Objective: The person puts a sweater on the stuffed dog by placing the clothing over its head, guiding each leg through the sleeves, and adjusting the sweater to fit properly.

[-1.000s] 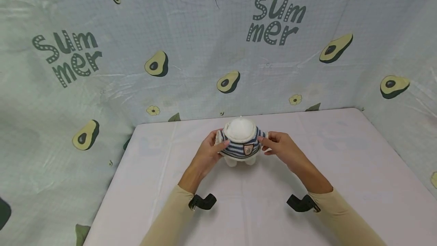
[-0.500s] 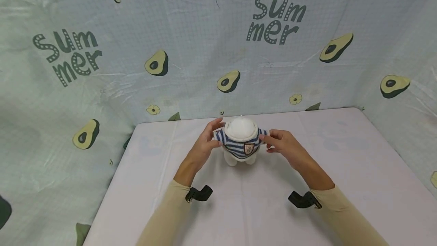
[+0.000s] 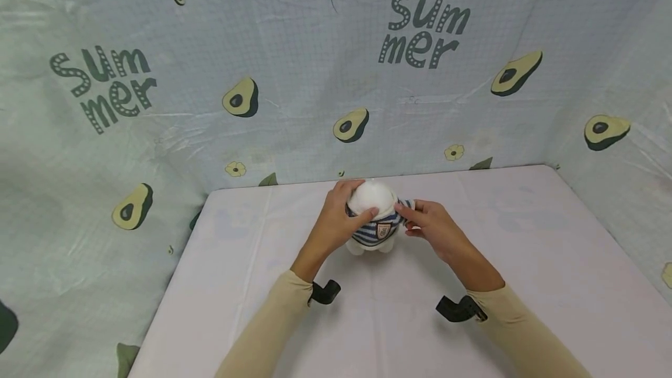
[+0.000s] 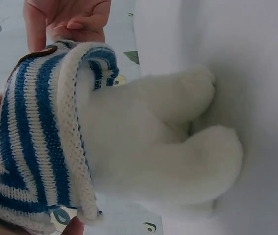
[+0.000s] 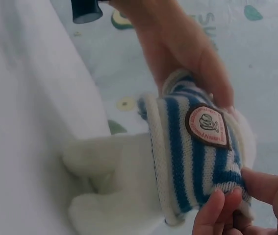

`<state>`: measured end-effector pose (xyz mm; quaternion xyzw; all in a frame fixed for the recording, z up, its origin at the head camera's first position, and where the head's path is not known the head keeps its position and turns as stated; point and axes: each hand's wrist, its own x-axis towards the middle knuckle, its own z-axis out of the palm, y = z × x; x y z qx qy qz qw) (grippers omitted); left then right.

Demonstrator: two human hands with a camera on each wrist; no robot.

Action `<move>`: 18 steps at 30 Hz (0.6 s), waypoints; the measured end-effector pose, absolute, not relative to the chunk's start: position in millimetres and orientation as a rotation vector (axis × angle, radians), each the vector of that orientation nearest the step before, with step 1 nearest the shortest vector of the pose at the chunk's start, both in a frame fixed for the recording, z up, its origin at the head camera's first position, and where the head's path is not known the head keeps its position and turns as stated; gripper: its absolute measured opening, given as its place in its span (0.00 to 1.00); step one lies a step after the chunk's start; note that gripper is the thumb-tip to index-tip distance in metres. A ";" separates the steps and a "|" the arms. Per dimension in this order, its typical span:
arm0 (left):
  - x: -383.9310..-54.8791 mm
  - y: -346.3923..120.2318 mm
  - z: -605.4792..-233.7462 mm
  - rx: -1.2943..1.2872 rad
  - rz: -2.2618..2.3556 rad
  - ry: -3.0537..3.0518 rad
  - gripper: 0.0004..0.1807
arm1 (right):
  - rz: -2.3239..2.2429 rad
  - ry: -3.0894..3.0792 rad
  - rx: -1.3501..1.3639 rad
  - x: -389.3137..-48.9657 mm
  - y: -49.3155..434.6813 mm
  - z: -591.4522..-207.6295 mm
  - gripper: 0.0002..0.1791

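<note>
A white plush toy (image 3: 374, 193) stands upright on its stubby legs on the table, wearing a blue-and-white striped knit sweater (image 3: 370, 234) with a badge (image 5: 208, 124) on its front. My left hand (image 3: 338, 217) grips the toy's left side high up, fingers behind the head and thumb across the front by the collar. It covers the left sleeve in the head view. On the other side, my right hand (image 3: 437, 226) pinches the right sleeve between thumb and fingers. The left wrist view shows the plush legs (image 4: 192, 161) below the rolled sweater hem.
A pale pink cloth covers the table (image 3: 472, 331). Behind and at the sides hangs a light curtain (image 3: 294, 74) printed with avocados and lettering. Each sleeved wrist carries a black camera mount, such as the right mount (image 3: 455, 310).
My left hand let go of the left sleeve, moved off slightly, then came back right and higher onto the toy by its head. The right hand has stayed on its sleeve.
</note>
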<state>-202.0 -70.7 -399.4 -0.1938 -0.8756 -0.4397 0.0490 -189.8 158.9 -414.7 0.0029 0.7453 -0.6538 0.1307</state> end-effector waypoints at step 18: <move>-199.1 -70.9 -406.2 -0.442 -1.402 -2.655 0.35 | -1.980 1.958 0.047 -188.5 164.2 -446.4 0.20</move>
